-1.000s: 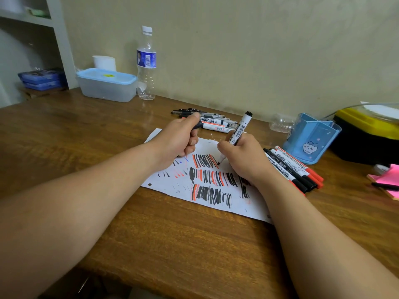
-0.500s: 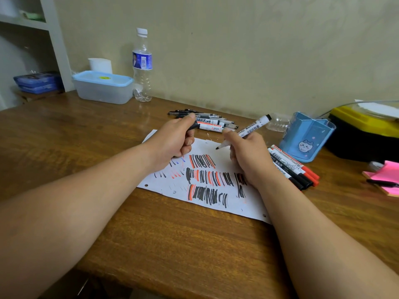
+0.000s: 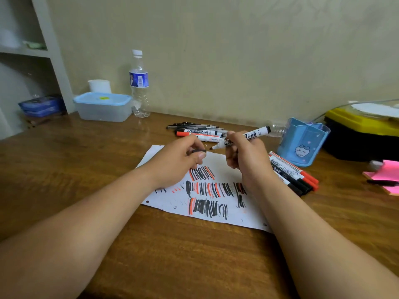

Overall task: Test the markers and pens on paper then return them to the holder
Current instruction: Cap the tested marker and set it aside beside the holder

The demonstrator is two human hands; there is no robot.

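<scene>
Surface: we record one brown wooden worktop [image 3: 86, 212], set against a plain beige wall [image 3: 237, 61], with a white shelf unit [image 3: 54, 50] far left of the paper.

Paper [image 3: 151, 154]: one white sheet, flat on the worktop, covered in rows of black and red strokes.

Hands: two, both over the paper's far half. The left hand [image 3: 177, 160] has its grip pinched on one small black cap [image 3: 199, 151]. The right hand [image 3: 248, 160] has its grip curled round one white marker [image 3: 252, 134], uncapped, held above the paper's far edge, tip pointing at the cap and just short of it.

Holder [image 3: 302, 145]: one, blue, with a cartoon cat on it, upright to the right of the paper.

Loose markers [image 3: 291, 175]: we count at least four, side by side, just right of the paper, red and black caps.

Pile of pens and markers [image 3: 198, 131]: one, beyond the paper; we cannot count its pieces.

Beyond the paper, to the left:
- One upright water bottle [image 3: 139, 87].
- One lidded plastic box [image 3: 103, 106].
- One white cup [image 3: 99, 86] behind that box.

Far right of the paper:
- One yellow and black case [image 3: 362, 134].
- One pink pad [image 3: 384, 175] with one black pen [image 3: 382, 182] on it.
</scene>
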